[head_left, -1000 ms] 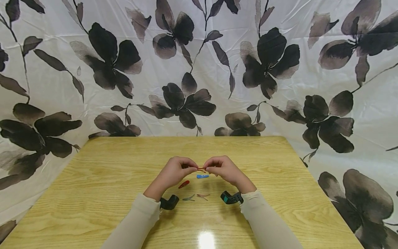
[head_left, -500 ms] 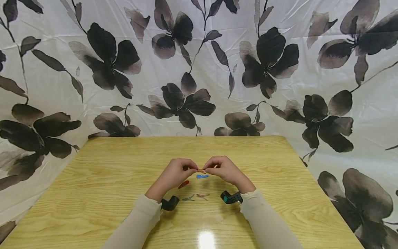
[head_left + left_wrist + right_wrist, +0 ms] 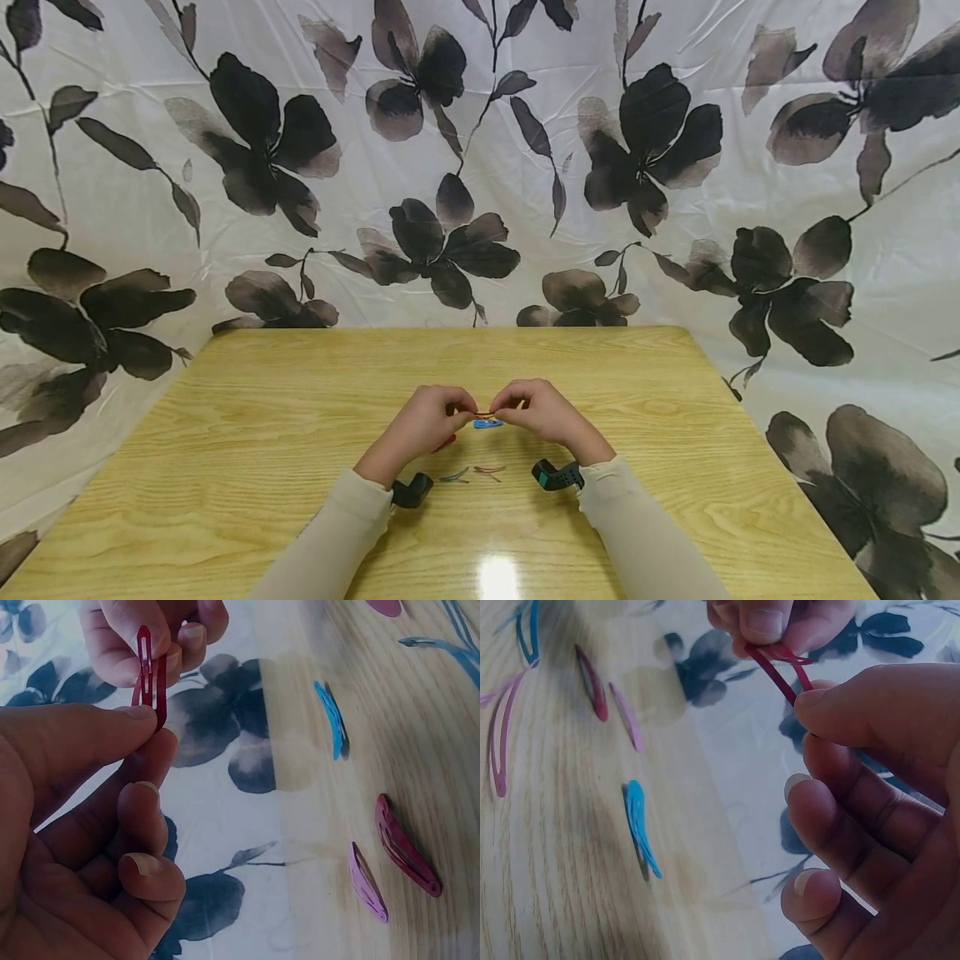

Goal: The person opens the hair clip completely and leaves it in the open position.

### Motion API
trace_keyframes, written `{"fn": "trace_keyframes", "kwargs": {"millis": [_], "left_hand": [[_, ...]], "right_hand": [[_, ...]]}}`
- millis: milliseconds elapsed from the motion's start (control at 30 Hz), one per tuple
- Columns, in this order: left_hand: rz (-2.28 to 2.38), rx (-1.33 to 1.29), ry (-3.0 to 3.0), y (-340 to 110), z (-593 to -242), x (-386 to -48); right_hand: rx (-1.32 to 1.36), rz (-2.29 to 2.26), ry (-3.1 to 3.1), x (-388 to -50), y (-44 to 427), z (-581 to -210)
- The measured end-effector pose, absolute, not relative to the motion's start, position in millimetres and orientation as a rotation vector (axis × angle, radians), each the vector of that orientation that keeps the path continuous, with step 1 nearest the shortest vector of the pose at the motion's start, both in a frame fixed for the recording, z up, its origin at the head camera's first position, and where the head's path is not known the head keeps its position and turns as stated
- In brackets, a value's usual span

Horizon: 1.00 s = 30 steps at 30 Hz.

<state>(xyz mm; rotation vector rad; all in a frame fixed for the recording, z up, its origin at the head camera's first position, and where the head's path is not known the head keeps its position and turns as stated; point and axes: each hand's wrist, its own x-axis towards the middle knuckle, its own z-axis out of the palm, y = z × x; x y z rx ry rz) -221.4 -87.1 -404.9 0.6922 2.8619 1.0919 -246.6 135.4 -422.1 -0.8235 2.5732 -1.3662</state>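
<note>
A red snap hair clip [image 3: 486, 414] is held up between both hands over the table, its strips spread apart in the left wrist view. My left hand [image 3: 427, 421] pinches one end between thumb and forefinger. At the other end, the thumb and fingers of my right hand [image 3: 542, 411] pinch it too. Just below the held clip lies a blue hair clip [image 3: 636, 817]. Another red clip [image 3: 407, 851] rests on the table by the left hand, partly covered by it in the head view. Beside that one is a pink clip [image 3: 367, 886].
Nearer to me, a teal clip [image 3: 454, 476] and a pinkish clip [image 3: 489, 471] lie sprung apart on the wooden table [image 3: 300, 392]. A flowered cloth [image 3: 480, 167] hangs behind the far table edge. Dark bands [image 3: 411, 490] sit at both wrists.
Both hands have sunk slightly toward the blue clip, still pinching the red clip. The left hand now covers more of the red clip on the table. The loose clips have not moved.
</note>
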Motion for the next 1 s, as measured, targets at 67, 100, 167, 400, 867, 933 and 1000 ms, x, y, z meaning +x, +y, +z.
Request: {"fn": "trace_keyframes", "kwargs": {"millis": [67, 100, 167, 400, 867, 933, 1000], "left_hand": [[1.092, 0.696, 2.845, -87, -405, -222], [1.091, 0.699, 2.838, -87, -406, -222], [1.085, 0.712, 2.832, -87, -407, -222], [1.0, 0.789, 2.896, -85, -413, -226], [0.945, 0.786, 2.887, -83, -422, -229], [0.938, 0.792, 2.89, -83, -422, -229], [0.93, 0.808, 2.895, -83, -423, -229]], "right_hand": [[-0.827, -1.359, 2.574, -248, 136, -424], [-0.83, -1.355, 2.574, -248, 135, -424], [-0.836, -1.341, 2.577, -248, 136, -425], [-0.885, -1.269, 2.601, -249, 137, -427], [-0.902, -1.195, 2.587, -248, 136, -431], [-0.901, -1.186, 2.588, -248, 136, -432], [-0.903, -1.18, 2.588, -248, 136, -432]]}}
